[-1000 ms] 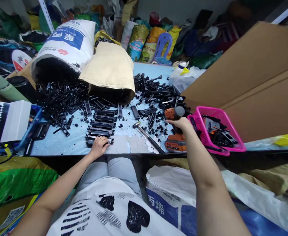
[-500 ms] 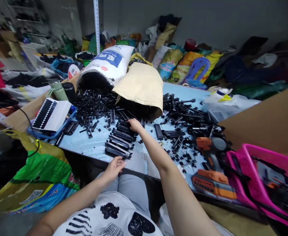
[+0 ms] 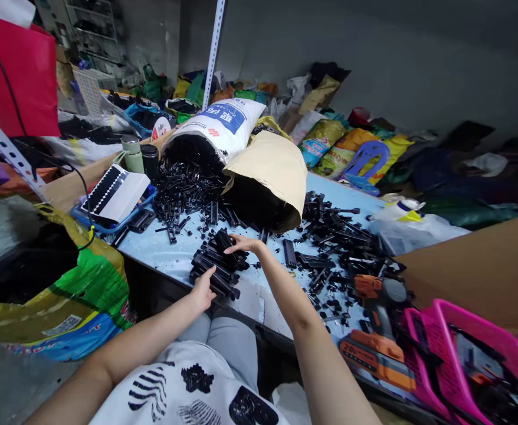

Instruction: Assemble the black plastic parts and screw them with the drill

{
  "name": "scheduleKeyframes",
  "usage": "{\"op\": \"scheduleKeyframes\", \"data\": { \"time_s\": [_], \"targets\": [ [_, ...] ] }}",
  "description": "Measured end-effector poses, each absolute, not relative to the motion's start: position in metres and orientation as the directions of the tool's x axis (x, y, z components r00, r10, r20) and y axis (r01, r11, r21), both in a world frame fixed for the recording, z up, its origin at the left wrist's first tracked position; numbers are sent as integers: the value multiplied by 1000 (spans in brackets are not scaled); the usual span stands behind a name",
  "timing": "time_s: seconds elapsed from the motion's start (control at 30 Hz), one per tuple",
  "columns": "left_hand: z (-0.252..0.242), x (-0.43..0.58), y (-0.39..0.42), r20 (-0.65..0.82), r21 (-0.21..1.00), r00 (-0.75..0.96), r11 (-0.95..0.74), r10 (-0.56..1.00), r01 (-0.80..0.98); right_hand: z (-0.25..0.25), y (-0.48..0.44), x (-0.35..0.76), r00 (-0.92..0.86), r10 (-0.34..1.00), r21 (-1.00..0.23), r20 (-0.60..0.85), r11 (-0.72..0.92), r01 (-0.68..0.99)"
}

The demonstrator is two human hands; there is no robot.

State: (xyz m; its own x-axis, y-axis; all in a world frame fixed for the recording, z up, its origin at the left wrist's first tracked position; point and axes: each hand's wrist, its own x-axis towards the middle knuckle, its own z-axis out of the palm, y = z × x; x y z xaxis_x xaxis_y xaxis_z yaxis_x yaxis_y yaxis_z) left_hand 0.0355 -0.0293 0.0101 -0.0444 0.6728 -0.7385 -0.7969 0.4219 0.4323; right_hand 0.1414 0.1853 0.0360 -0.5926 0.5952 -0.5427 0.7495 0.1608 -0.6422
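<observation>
A row of long black plastic parts (image 3: 217, 262) lies bunched on the blue tabletop in front of me, some of them tilted. My left hand (image 3: 203, 289) grips the near end of this row, thumb on top and its other fingers partly hidden. At the far end my right hand (image 3: 243, 243) holds the parts with thumb and fingers around them. Just beyond it, a tan sack (image 3: 265, 171) lies with its dark mouth facing me. Beside that, a white printed sack (image 3: 217, 130) spills small black pieces (image 3: 188, 186).
More black parts (image 3: 347, 230) are heaped on the right. An orange cordless drill (image 3: 376, 330) stands at the table edge by a pink basket (image 3: 445, 319). On the left are a blue tray (image 3: 79, 217), a green bottle (image 3: 133, 154) and a green-yellow sack (image 3: 91, 283).
My left hand has moved up from beside the row onto its near parts. Neatly lined up before, the black parts are now squeezed together and tilted between both hands. The view has shifted left.
</observation>
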Motion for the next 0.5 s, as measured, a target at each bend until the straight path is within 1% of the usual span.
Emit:
{"op": "scheduleKeyframes", "data": {
  "time_s": [0.03, 0.07, 0.17, 0.3, 0.4, 0.5],
  "targets": [
    [11, 35, -31, -742, 440, -80, 395, 665, -807, 35, 179, 143, -599, 596, -660, -536, 148, 737],
    [11, 36, -33, -720, 473, -125, 351, 682, -808, 35, 173, 145, -602, 599, -677, -527, 132, 724],
    [8, 39, -40, -603, 558, -226, 202, 765, -805, 34, 150, 151, -612, 617, -730, -495, 87, 678],
    [-1, 48, -46, -464, 580, -264, 65, 846, -812, 29, 114, 158, -657, 635, -805, -407, 90, 586],
    [2, 48, -49, -368, 642, -335, -24, 867, -767, 31, 97, 159, -671, 683, -848, -289, 141, 510],
    [32, 23, -50, -244, 733, -437, -130, 866, -668, 53, 93, 138, -670, 736, -901, -98, 220, 373]
  ]
}}
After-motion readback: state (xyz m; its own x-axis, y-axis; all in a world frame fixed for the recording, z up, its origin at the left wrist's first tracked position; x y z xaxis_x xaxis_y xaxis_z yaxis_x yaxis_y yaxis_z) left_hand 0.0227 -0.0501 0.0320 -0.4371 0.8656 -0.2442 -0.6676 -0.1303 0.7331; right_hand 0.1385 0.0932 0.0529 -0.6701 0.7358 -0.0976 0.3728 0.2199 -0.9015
